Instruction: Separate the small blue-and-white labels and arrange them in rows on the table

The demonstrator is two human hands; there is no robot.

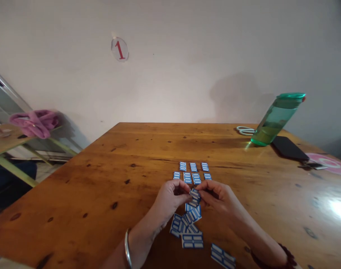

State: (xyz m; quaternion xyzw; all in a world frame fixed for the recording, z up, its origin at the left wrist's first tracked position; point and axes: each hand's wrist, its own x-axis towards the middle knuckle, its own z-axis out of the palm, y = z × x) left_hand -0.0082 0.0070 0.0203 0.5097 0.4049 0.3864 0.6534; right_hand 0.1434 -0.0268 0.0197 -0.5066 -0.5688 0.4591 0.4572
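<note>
Between my two hands is a small sheet of blue-bordered white label stickers (194, 198), held just above the table. My left hand (172, 198) pinches its left edge between thumb and fingers. On the opposite edge, my right hand (221, 197) has its thumb and fingertips closed. Right below lies a loose, overlapping pile of similar label sheets (184, 223). A larger label sheet (192, 240) lies at the pile's near end, and another sheet (223, 256) rests apart, nearer the right forearm. Beyond my hands, small label pieces (193, 167) lie in two rows, the closer row partly hidden by my fingers.
The wooden table (125, 194) reaches back to a wall. At the back right stand a green water bottle (277, 119), a white cable (244, 130), a black phone (290, 148) and a pink round mat (331, 163). A pink cloth (36, 122) lies on a side table at left.
</note>
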